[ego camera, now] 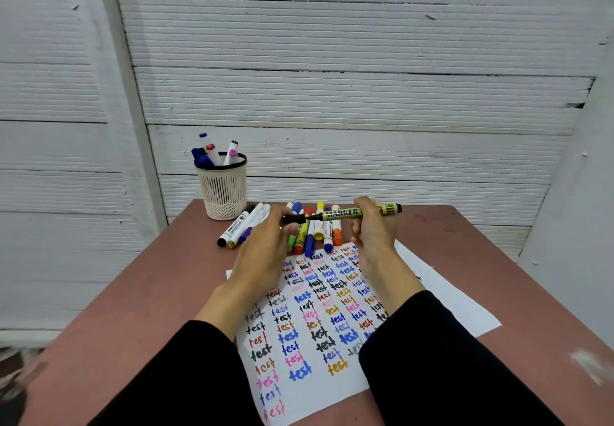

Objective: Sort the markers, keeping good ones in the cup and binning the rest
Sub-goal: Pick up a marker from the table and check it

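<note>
Right hand (372,226) gripping yellow-green marker (345,214) barrel, held level above far edge of test sheet (319,319). Left hand (265,243) w/ fingertips pinching its black cap end. Loose markers (315,229) lying on table (133,309) just beyond hands, more (241,226) near cup (224,186). Cup at far left, several markers standing inside.

Reddish table (465,243), mesh cup (224,189), loose markers (312,236), test sheet (319,326)
</note>
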The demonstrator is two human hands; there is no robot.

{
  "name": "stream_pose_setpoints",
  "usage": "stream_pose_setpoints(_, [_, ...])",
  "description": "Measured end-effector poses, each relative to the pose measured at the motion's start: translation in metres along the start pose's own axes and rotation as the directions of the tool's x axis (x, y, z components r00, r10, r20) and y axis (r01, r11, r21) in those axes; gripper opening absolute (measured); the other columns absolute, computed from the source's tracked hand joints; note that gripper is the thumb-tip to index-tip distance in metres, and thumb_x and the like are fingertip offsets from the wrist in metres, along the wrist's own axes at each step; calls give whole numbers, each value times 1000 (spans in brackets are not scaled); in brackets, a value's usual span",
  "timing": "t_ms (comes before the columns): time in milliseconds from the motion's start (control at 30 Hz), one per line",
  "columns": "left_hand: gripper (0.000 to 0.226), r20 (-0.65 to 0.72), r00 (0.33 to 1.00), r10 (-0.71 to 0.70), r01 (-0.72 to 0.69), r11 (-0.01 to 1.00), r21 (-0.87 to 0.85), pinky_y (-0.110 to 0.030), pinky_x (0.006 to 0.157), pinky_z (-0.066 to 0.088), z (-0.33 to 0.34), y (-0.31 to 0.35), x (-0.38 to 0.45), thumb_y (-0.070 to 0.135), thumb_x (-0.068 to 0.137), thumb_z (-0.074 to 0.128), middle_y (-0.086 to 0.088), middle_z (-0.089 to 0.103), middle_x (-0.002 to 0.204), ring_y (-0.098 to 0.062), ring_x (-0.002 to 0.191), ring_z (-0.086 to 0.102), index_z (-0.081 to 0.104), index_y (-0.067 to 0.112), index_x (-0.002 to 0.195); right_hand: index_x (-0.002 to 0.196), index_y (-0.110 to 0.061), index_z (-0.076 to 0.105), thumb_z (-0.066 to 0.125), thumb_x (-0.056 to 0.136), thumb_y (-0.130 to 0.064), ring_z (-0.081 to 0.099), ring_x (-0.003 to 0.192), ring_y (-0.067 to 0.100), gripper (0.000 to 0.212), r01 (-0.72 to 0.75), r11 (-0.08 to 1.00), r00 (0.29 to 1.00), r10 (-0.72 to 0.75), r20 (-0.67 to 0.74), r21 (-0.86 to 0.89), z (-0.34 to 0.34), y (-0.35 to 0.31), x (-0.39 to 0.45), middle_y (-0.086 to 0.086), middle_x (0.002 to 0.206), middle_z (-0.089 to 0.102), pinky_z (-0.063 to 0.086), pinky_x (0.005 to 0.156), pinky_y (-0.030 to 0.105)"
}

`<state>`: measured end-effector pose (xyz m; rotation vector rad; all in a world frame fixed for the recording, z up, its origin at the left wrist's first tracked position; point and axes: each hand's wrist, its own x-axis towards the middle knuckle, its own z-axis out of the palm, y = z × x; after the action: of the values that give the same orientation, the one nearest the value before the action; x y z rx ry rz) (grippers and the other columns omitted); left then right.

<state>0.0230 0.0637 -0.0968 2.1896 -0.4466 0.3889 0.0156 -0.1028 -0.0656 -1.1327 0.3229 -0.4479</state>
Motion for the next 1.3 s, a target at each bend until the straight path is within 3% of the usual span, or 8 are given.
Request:
stream_pose_setpoints(300, [13,48,983,178,-176,983,-42,-49,75,51,6,7,-1,35,102,38,6,62,91,-20,76,57,46,34,112,75,-15,40,52,96,-14,23,32,4,25,-257,952,958,228,173,166,-6,-4,5,-7,39,27,20,33,15])
stream_pose_setpoints(533, [6,-155,984,86,-135,929,-345,-47,70,55,-4,14,0,32,100,45,3,58,82,-13,69,54,51,33,98,96,-18,57,67,87,-32,32,40,4,20,-292,949,888,221,403,121,2,-10,-11,-4,52,32,36,40,14])
stream_pose_setpoints(767, [18,-228,972,-63,-44,898,-438,-21,57,41,-8,16,5,30,103,41,8,51,75,0,57,46,53,17,99,89,-7,59,61,93,-30,40,47,7,23,-203,976,834,133,535,73,3,-18,-14,0,59,47,45,45,18])
stream_pose_setpoints(833, [18,-247,960,-133,-14,856,-516,-19,53,41,-10,11,11,28,102,42,6,50,72,2,53,45,56,20,93,82,-5,64,61,93,-21,43,49,11,19,-7,995,844,57,534,-95,2,-14,-12,6,64,53,46,46,21])
stream_pose_setpoints(933, [22,-279,932,-233,34,821,-570,-31,70,39,-13,0,19,32,102,43,8,51,74,-10,71,46,58,27,87,83,-13,70,65,91,-21,48,54,10,13,410,798,780,-57,624,-441,0,-1,-16,4,69,59,43,50,18])
stream_pose_setpoints(1100, [39,-401,854,-332,35,806,-591,-39,75,38,-16,-4,24,36,105,29,0,56,80,-18,77,48,53,26,75,104,-13,65,53,99,-25,53,76,10,17,824,316,561,-345,753,-470,16,18,-31,-2,86,61,41,66,26])
stream_pose_setpoints(1200, [41,-409,860,-306,32,832,-554,-38,72,38,-16,-5,23,34,106,26,-4,54,77,-18,72,48,49,21,74,108,-13,62,44,102,-30,55,79,20,26,836,32,512,-407,756,-548,21,22,-41,1,94,63,43,65,34])
stream_pose_setpoints(1300, [38,-382,878,-289,69,865,-497,-40,71,37,-12,-8,19,34,106,25,1,49,74,-14,68,44,46,21,76,100,-15,63,42,102,-29,48,67,20,25,793,41,579,-362,731,-608,21,22,-45,-2,79,62,35,58,32])
